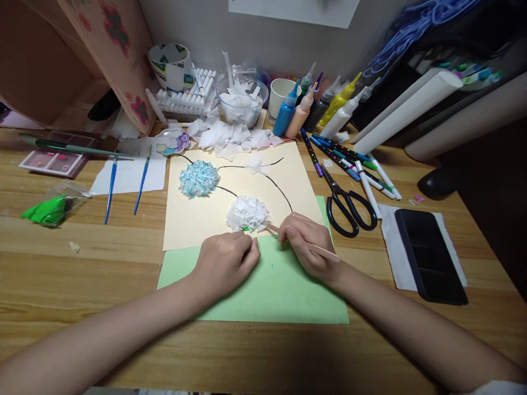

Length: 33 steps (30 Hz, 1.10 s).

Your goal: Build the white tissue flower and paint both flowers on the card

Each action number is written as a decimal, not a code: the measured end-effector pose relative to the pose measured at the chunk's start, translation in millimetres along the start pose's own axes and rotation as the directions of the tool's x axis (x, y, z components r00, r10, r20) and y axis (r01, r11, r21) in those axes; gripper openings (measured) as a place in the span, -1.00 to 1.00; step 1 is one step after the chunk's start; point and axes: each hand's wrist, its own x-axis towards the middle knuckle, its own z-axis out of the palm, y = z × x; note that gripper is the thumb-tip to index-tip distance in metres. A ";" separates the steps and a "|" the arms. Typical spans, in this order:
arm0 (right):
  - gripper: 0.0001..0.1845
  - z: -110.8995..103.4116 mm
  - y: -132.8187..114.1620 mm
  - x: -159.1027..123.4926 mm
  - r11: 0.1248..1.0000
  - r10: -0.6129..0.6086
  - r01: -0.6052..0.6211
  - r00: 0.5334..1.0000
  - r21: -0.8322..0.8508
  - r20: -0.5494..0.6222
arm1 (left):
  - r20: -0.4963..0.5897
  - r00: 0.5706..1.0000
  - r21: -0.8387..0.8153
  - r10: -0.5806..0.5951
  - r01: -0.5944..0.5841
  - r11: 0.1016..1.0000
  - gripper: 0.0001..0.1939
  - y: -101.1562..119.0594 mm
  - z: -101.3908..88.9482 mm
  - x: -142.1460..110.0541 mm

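Observation:
A cream sheet (193, 219) lies on the wooden desk with black drawn stems, a blue-tinted tissue flower (198, 179) and a white tissue flower (247, 213). A green sheet (272, 285) lies under its near edge. My right hand (307, 244) grips a thin wooden stick (325, 252), whose tip points at the lower edge of the white flower. My left hand (224, 260) rests on the green sheet with its fingers pinched together just below that flower, beside a small green piece (246, 228). What the pinch holds is hidden.
Black scissors (348, 206) and several markers (349, 159) lie right of the cream sheet. Paint bottles (304, 107), a bowl of tissue scraps (241, 101) and a paint palette (173, 141) stand behind. Two brushes (125, 184) lie left. A black phone (430, 255) lies at the right.

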 end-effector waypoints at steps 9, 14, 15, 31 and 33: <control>-0.55 0.4 2.7 0.4 0.980 0.150 -0.136 0.984 0.143 -0.097 | 0.013 1.000 -0.006 -0.004 0.004 1.000 -0.63 0.2 0.0 0.8; -0.55 -0.2 2.9 0.6 0.985 0.138 -0.132 0.989 0.108 -0.052 | 0.015 1.000 -0.001 -0.006 0.006 1.000 -0.63 0.0 0.0 0.3; -0.56 -0.3 2.7 1.0 0.986 0.138 -0.133 0.989 0.104 -0.043 | 0.018 1.000 -0.001 -0.008 0.008 1.000 -0.63 0.0 -0.2 0.4; -0.54 2.5 -9.9 26.4 0.894 0.388 -0.373 0.921 0.249 -0.012 | 0.047 0.998 0.077 0.043 -0.046 0.996 -0.67 0.0 2.8 1.4; -0.51 4.1 -17.5 39.9 0.913 0.376 -0.369 0.926 0.173 -0.012 | 0.042 0.997 0.094 0.059 -0.062 0.994 -0.68 -0.7 3.5 1.0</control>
